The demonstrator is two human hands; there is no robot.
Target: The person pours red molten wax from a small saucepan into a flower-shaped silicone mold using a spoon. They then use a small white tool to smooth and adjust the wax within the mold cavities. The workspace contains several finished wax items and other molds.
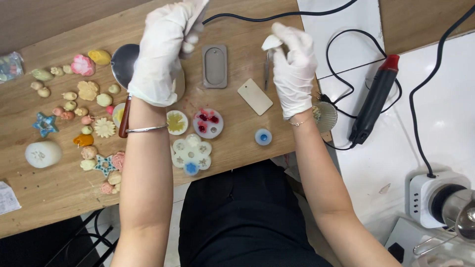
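Both my hands wear white gloves and are raised over a wooden table [237, 143]. My left hand [163, 54] is closed around a small white object at its fingertips, above a round metal ladle [123, 62] with a wooden handle. My right hand [294, 64] pinches a small white piece [271, 42] and holds thin metal tweezers [267, 71] pointing down. Between the hands lies a grey rectangular mould [214, 66] with an oval recess and a pale wooden tag [255, 96].
Several small coloured wax shapes [89, 91] lie at the left with a white candle [43, 154]. Round silicone moulds [192, 152] sit near the table's front edge. A black heat gun [373, 101] with a red tip and cables rests at the right, by a white appliance [435, 198].
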